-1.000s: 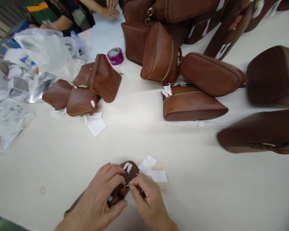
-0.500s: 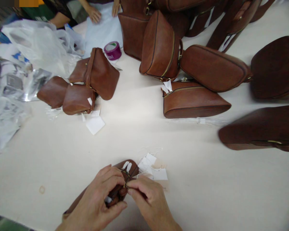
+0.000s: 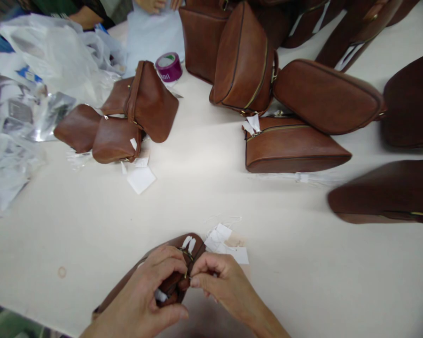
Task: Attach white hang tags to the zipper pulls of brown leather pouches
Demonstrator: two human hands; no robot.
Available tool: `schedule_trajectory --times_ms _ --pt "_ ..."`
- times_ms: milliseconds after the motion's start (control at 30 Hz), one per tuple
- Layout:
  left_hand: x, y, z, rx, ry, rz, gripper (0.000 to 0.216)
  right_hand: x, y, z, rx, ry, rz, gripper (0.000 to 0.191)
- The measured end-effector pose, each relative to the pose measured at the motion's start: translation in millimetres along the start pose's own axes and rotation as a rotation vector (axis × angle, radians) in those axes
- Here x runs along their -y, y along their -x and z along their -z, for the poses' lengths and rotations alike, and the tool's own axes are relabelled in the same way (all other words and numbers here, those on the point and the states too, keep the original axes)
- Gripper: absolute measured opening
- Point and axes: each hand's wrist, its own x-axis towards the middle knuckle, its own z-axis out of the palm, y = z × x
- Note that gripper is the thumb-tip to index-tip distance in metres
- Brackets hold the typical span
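A brown leather bag [image 3: 122, 281] lies aslant at the table's near edge, with white wrapping on its zip pulls [image 3: 188, 242]. My left hand [image 3: 150, 286] grips it from the near left, fingers curled over the top and thumb along the near side. At the bag's right end, my right hand [image 3: 225, 281] pinches thumb and forefinger together beside a small gold-coloured metal fitting. What lies between those fingertips is too small to make out. White paper tags [image 3: 238, 255] with thin strings lie on the table just beyond my right hand.
Several brown bags [image 3: 296, 145] stand at the back and right. Smaller brown pouches [image 3: 114, 141] sit at left beside a purple tape roll [image 3: 169, 68]. Plastic bags [image 3: 56, 61] heap up at far left. Another person's hands [image 3: 153, 4] rest on a pale sheet [image 3: 155, 35].
My right hand has drawn slightly to the right, its fingers curled more tightly. My left hand stays on the bag. The view has shifted a little.
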Motion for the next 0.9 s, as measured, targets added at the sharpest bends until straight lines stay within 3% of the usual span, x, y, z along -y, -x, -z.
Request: schedule_trajectory --times_ms 167,367,567,900 --pt "-4 2 8 0.036 0.094 0.024 0.018 -5 -3 -4 0.021 -0.090 -0.039 0.018" --pt "-5 3 7 0.050 0.037 0.029 0.015 -8 -10 -4 0.058 -0.190 -0.217 0.026" --pt "-1 2 4 -0.020 0.089 0.079 0.030 -4 -9 -5 0.083 -0.258 -0.287 0.034" --pt "-6 -8 4 0.042 0.065 0.120 0.029 2 -18 1 0.136 -0.158 -0.312 0.036"
